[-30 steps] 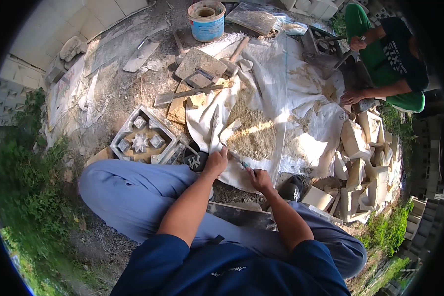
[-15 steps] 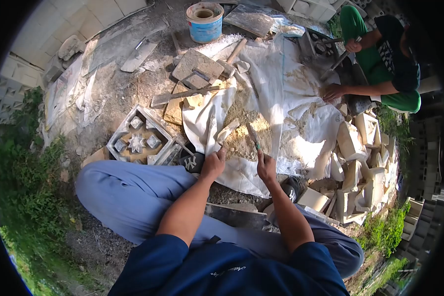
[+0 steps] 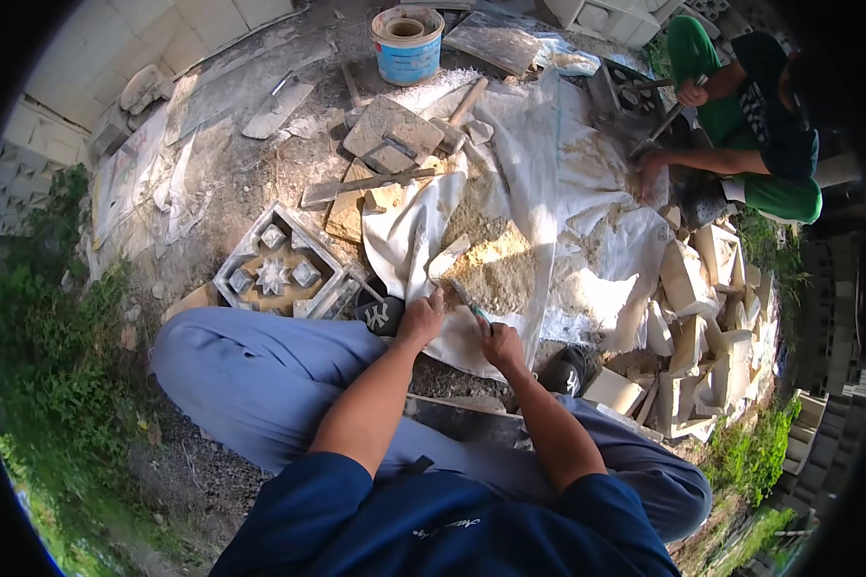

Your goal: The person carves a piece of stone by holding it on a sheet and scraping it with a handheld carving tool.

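Note:
My left hand (image 3: 421,317) is closed on the near end of a pale, elongated piece (image 3: 449,256), perhaps a stone fragment or a coated blade. In my right hand (image 3: 501,345) is a narrow-bladed hand tool (image 3: 466,295) with a partly green handle. Its blade slants up and left, with the tip close to the base of the pale piece; whether they touch I cannot tell. Beneath both lies a white sheet (image 3: 394,245) carrying a heap of yellowish sandy powder (image 3: 496,269). My fingers hide most of both grips.
A mould with a star pattern (image 3: 279,267) lies left, near my shoe. Beyond are a wooden bar (image 3: 366,186), a flat slab (image 3: 387,132), a hammer (image 3: 462,111) and a blue bucket (image 3: 408,60). Cast blocks (image 3: 688,274) are piled right. Another person (image 3: 751,125) works at upper right.
My right hand has moved left, toward my left hand, and the tool has swung from nearly upright to slanting left. The other person's hands have shifted slightly.

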`<action>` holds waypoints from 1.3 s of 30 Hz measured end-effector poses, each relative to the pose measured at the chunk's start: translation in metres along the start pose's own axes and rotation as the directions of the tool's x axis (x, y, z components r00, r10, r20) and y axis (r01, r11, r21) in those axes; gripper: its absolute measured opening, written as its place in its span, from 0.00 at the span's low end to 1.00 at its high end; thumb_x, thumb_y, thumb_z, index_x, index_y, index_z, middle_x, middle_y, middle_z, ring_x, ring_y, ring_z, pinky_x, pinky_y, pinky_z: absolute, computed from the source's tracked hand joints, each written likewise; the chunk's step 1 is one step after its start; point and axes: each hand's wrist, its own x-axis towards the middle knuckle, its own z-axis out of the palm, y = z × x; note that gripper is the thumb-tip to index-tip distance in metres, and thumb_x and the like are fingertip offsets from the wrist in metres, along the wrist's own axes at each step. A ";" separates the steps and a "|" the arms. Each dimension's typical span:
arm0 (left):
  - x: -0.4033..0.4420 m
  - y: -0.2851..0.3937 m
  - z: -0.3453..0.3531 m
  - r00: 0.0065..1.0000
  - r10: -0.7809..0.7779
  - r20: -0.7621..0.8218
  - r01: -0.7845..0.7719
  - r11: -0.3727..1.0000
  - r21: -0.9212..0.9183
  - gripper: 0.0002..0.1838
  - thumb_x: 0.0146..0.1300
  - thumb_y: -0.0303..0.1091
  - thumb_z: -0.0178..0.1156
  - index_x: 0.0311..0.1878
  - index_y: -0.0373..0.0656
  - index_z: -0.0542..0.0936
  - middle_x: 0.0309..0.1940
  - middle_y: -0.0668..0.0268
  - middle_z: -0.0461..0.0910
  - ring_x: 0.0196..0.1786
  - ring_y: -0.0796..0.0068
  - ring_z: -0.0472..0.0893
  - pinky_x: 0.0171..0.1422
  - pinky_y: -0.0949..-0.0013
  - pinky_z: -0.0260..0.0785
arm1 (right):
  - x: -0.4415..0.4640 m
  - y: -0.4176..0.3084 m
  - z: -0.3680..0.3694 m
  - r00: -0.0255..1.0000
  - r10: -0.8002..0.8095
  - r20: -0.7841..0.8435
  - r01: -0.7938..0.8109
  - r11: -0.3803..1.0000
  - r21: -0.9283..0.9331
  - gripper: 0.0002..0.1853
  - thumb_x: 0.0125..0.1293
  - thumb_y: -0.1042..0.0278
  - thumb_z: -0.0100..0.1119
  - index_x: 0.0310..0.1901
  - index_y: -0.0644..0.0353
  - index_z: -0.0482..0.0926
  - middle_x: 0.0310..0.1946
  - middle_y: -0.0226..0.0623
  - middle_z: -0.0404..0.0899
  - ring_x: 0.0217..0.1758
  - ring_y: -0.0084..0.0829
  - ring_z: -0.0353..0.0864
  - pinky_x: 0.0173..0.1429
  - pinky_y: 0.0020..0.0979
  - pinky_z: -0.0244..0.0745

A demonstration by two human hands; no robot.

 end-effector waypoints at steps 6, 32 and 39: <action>-0.004 0.009 -0.012 0.989 -0.097 0.107 0.109 0.988 -0.112 0.39 0.74 0.60 0.39 0.30 0.27 0.78 0.16 0.46 0.77 0.15 0.53 0.79 0.20 0.55 0.72 | 0.008 -0.011 -0.011 0.990 -0.124 -0.061 0.133 0.978 0.164 0.32 0.73 0.44 0.47 0.23 0.69 0.76 0.20 0.62 0.72 0.26 0.63 0.73 0.31 0.52 0.65; 0.011 -0.013 0.013 0.980 0.195 0.027 -0.197 0.976 0.093 0.31 0.74 0.56 0.39 0.37 0.36 0.81 0.31 0.37 0.80 0.35 0.42 0.83 0.41 0.45 0.75 | 0.020 0.063 -0.046 0.997 0.061 0.044 -0.069 0.975 0.209 0.38 0.70 0.34 0.47 0.24 0.71 0.78 0.21 0.62 0.75 0.29 0.60 0.78 0.37 0.50 0.69; 0.012 -0.013 0.015 0.986 0.167 -0.026 -0.159 0.968 0.192 0.32 0.74 0.58 0.40 0.36 0.36 0.81 0.33 0.39 0.81 0.40 0.38 0.81 0.49 0.45 0.73 | 0.017 0.039 -0.029 0.975 0.213 -0.057 -0.209 0.975 0.077 0.38 0.69 0.33 0.45 0.26 0.67 0.82 0.26 0.62 0.79 0.36 0.63 0.80 0.43 0.54 0.72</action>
